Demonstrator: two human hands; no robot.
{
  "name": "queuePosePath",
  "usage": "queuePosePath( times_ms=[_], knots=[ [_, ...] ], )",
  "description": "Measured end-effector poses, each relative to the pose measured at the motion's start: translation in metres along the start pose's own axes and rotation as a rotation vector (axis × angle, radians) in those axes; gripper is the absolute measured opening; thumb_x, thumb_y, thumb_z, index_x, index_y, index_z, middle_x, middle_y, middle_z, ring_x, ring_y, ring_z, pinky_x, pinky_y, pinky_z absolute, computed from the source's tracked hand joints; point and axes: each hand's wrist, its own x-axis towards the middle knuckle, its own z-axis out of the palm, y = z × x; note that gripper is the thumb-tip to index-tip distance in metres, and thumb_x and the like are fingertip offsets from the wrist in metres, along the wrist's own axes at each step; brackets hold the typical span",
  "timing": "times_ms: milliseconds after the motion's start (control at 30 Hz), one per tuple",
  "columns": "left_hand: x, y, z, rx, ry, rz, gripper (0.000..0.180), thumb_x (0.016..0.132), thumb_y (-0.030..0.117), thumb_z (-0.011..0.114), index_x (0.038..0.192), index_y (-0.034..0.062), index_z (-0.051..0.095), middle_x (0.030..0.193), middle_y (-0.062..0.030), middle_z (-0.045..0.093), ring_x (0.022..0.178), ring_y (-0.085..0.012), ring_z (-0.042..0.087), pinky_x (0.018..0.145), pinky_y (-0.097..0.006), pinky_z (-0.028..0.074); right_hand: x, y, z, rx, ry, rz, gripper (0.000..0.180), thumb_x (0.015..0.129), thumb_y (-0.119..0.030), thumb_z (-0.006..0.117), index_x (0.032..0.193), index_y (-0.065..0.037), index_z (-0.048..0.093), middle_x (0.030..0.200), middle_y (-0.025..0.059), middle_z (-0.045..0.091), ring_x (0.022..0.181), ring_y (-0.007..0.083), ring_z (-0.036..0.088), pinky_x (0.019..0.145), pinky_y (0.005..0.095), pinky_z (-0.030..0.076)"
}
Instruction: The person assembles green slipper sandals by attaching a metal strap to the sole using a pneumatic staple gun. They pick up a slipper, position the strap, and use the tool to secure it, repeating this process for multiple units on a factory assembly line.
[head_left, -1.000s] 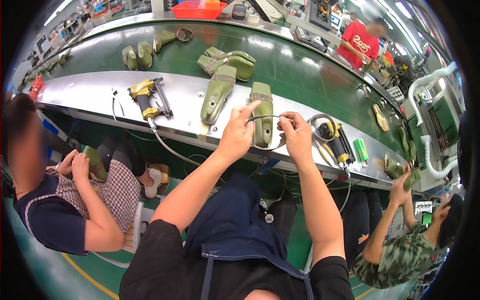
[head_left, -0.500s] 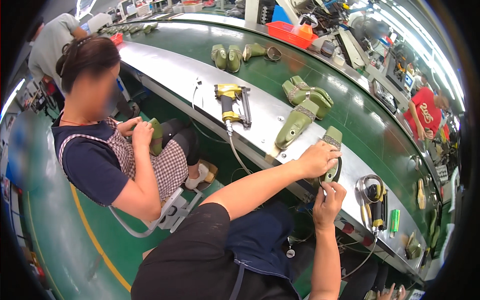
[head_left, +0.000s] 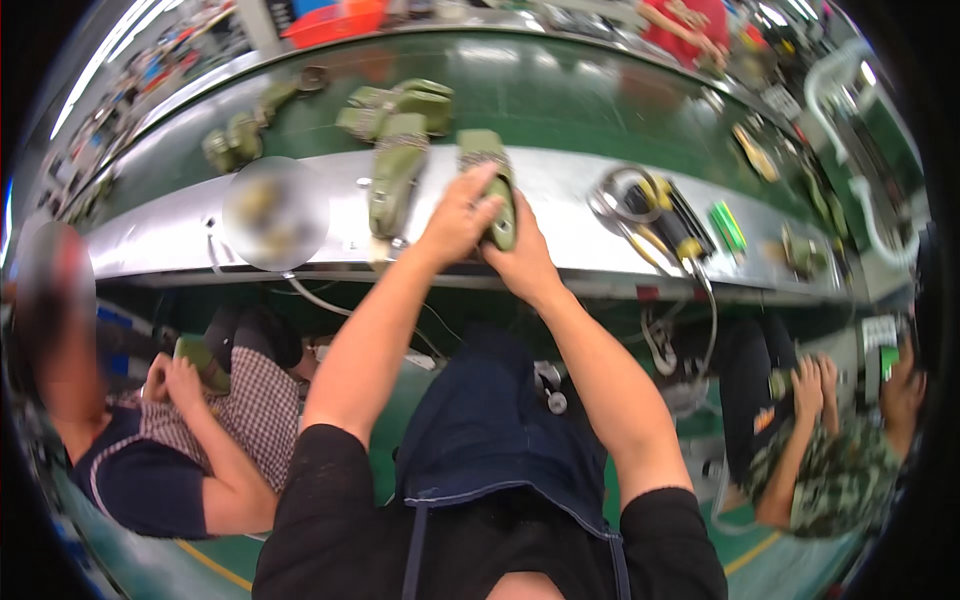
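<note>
A green shoe last (head_left: 480, 146) with a braided strap across its front is held between both my hands at the near edge of the metal bench. My left hand (head_left: 460, 218) has its fingers closed over the last's upper side. My right hand (head_left: 522, 252) grips its lower right side near the heel. Just left of it, another green last with a strap (head_left: 397, 175) lies on the bench. Farther back a pair of strapped lasts (head_left: 400, 108) rests on the green belt.
To the right lie a yellow-and-black air stapler (head_left: 680, 222) with its hose, a roll of thin band (head_left: 625, 195) and a green box (head_left: 729, 228). More lasts (head_left: 235, 142) stand left on the belt. Co-workers sit on both sides, one in a checked apron (head_left: 250, 400), one in camouflage (head_left: 850, 475).
My view has swung right, bringing the right-hand co-worker into fuller sight. Both hands still hold the last; my right hand has moved from its lower end to along its side.
</note>
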Motion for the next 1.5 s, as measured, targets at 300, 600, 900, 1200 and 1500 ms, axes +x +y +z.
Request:
queuePosePath(
  times_ms=[300,600,900,1200,1500],
  knots=[
    [-0.061,0.131,0.016,0.301,-0.361,0.27,0.109,0.061,0.013,0.094,0.155,0.0053,0.038,0.152,-0.0218,0.05,0.13,-0.0429,0.059,0.102,-0.042,0.055,-0.113,-0.049,-0.133,0.84,-0.164,0.504,0.037,0.096,-0.017,0.064,0.124,0.007,0.066,0.108,0.0142,0.074,0.091,0.0211,0.073,0.077,0.0359,0.061],
    [-0.224,0.13,0.145,-0.464,-0.557,-0.557,0.103,0.064,0.036,0.099,0.142,-0.0073,0.047,0.121,-0.0197,0.066,0.11,-0.0288,0.068,0.099,-0.037,0.053,-0.271,-0.013,-0.13,0.552,0.121,0.658,0.073,0.099,-0.061,0.066,0.134,0.003,0.062,0.117,0.0076,0.07,0.105,0.0156,0.067,0.094,0.0305,0.054],
    [-0.262,0.128,0.179,-1.08,-0.548,-1.282,0.058,0.089,0.019,0.085,0.126,-0.0103,0.052,0.103,-0.0178,0.072,0.084,-0.0239,0.076,0.079,-0.037,0.064,-0.308,0.065,-0.08,-0.014,0.175,0.717,0.057,0.104,-0.05,0.061,0.113,0.006,0.072,0.098,0.0232,0.075,0.091,0.0304,0.075,0.083,0.0398,0.056],
    [-0.275,0.139,0.188,-1.121,-0.47,-1.266,0.042,0.097,0.019,0.076,0.124,-0.0084,0.059,0.101,-0.0159,0.074,0.081,-0.0233,0.076,0.077,-0.037,0.064,-0.313,0.071,-0.079,-0.004,0.116,0.724,0.054,0.106,-0.047,0.06,0.098,0.004,0.071,0.079,0.0072,0.069,0.073,0.0126,0.061,0.069,0.0329,0.051],
    [-0.259,0.101,0.192,-0.962,-0.671,-1.313,0.045,0.096,0.025,0.078,0.117,-0.0101,0.061,0.105,-0.017,0.074,0.089,-0.0214,0.075,0.079,-0.035,0.063,-0.311,0.109,-0.068,0.016,0.144,0.809,0.063,0.104,-0.055,0.059,0.099,0.007,0.073,0.083,0.0205,0.073,0.08,0.0257,0.071,0.077,0.0394,0.054]
  ],
)
